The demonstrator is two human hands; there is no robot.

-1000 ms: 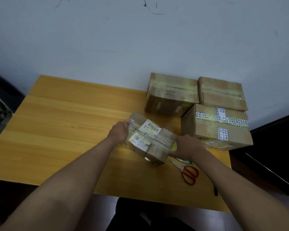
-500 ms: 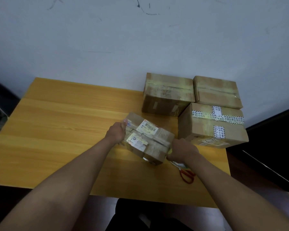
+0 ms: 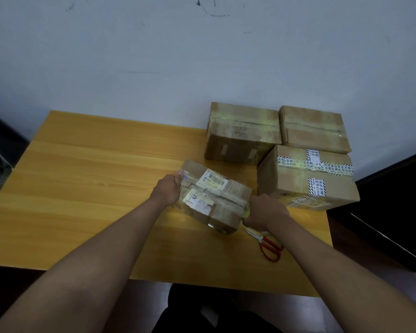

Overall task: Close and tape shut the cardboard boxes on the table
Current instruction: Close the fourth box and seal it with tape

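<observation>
Small box [image 3: 215, 197] sits on the tabletop [image 3: 94, 188], right of centre, turned at an angle to the table edge. Flaps down, clear tape over the top, two white shipping labels [image 3: 211, 180] stuck on it (print too small to read).

Your left hand [image 3: 169, 191] grips the box's left end, thumb up on the top edge, fingers curled round the side. Your right hand [image 3: 264, 210] is against the box's right end, fingers curled; something pale yellow shows at the fingers there, probably tape, but I can't tell what it's clamped on.

Red-handled scissors [image 3: 268, 245] lie flat on the tabletop just beside your right wrist, blades partly hidden under it.

Three bigger boxes stand grouped at the back right: one [image 3: 240, 133] against the wall, one [image 3: 315, 128] to its right, touching it, and a third [image 3: 305, 179] in front with black-and-white printed tape across the top, near the small box but apart from it. All three closed and taped.
</observation>
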